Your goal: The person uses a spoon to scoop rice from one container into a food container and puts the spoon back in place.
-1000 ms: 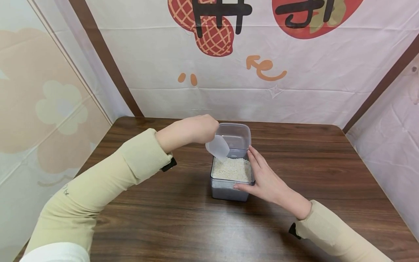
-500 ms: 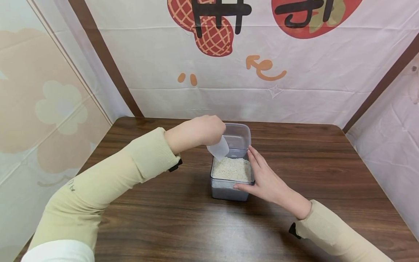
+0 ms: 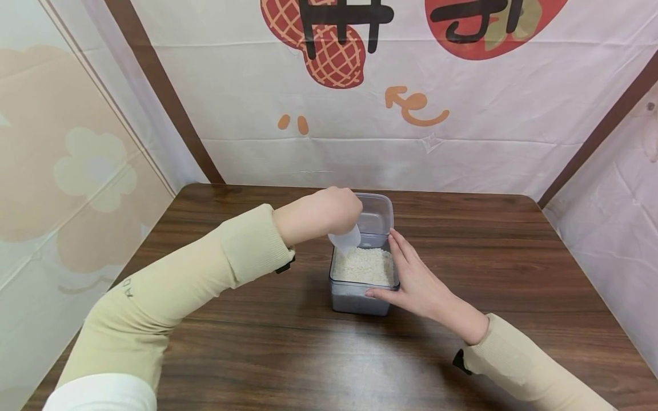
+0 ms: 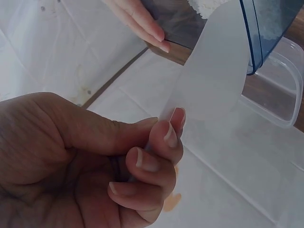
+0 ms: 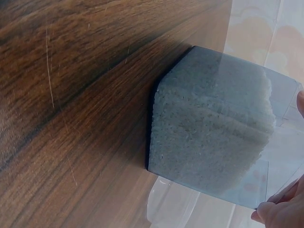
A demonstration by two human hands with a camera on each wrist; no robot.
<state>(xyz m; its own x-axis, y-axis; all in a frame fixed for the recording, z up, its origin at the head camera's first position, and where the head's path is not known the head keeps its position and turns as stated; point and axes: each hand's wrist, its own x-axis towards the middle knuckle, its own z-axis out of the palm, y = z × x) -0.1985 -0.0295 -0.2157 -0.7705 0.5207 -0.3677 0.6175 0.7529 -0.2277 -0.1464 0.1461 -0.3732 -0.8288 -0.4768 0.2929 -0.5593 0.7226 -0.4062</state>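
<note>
My left hand [image 3: 333,210] pinches the handle of a translucent white scoop [image 3: 345,240] between thumb and curled fingers. The scoop's bowl slants down over the left rim of a clear storage box [image 3: 360,305], close above the white rice [image 3: 366,266] inside. In the left wrist view the scoop [image 4: 211,71] spreads wide beyond the fingertips, most of its handle hidden in the hand. My right hand [image 3: 418,285] holds the box at its right side, thumb at the front rim and fingers along the side. In the right wrist view, rice [image 5: 209,118] shows through the walls, filling most of the height.
The box's clear hinged lid [image 3: 379,212] stands raised at the back, partly behind the left hand. All of it rests on a dark wood table [image 3: 247,342]. A white printed cloth [image 3: 360,154] hangs behind the table's far edge, with more cloth on both sides.
My left hand has moved right and slightly toward me, with the scoop tilting further and more of it hidden behind the hand. The right hand and the box have stayed put.
</note>
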